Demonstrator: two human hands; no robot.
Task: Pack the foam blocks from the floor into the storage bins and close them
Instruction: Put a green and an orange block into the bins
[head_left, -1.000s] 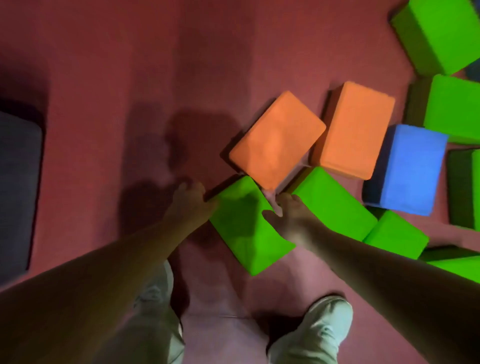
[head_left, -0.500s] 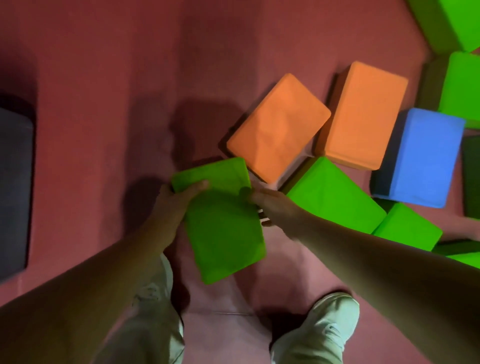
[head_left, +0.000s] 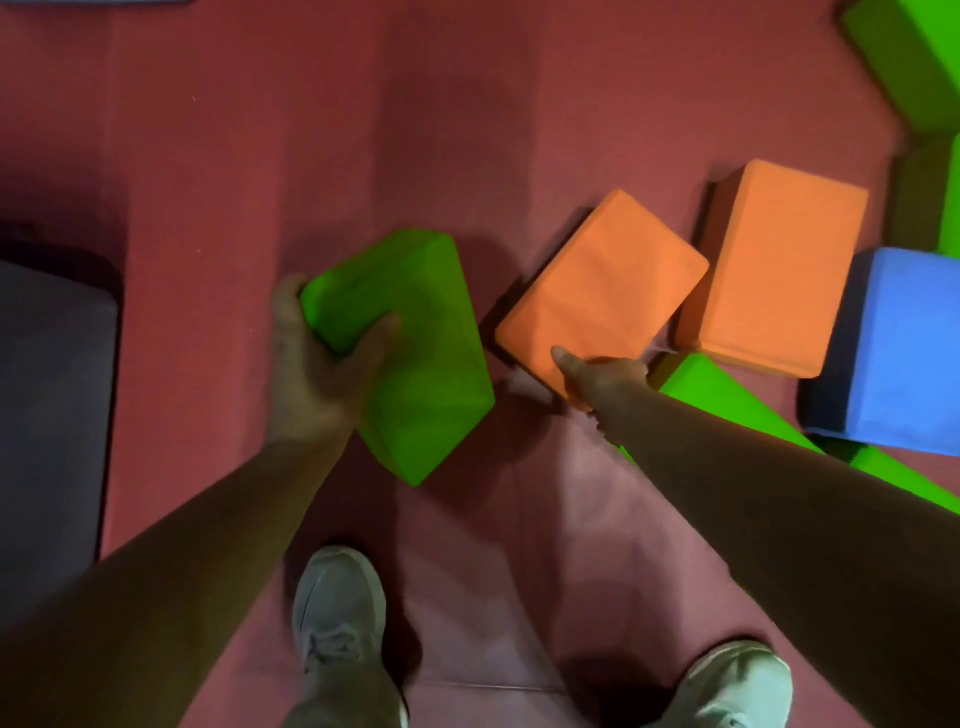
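Note:
My left hand (head_left: 317, 374) grips a green foam block (head_left: 415, 364) by its left end, thumb on top, and holds it above the red floor. My right hand (head_left: 597, 379) reaches to the near corner of an orange foam block (head_left: 608, 291) lying on the floor; its thumb lies on the top face and its fingers are hidden under the edge. A second orange block (head_left: 779, 265) lies just right of it, with a blue block (head_left: 898, 348) farther right. Another green block (head_left: 727, 395) lies under my right forearm.
More green blocks (head_left: 914, 67) sit at the top right corner. A dark grey bin or mat (head_left: 47, 415) lies at the left edge. My two shoes (head_left: 337, 613) stand on the red floor (head_left: 311, 130) at the bottom.
Both hands held the green block before. Now my left hand alone carries it, moved left and up, while my right hand has let go and reached to the nearer orange block.

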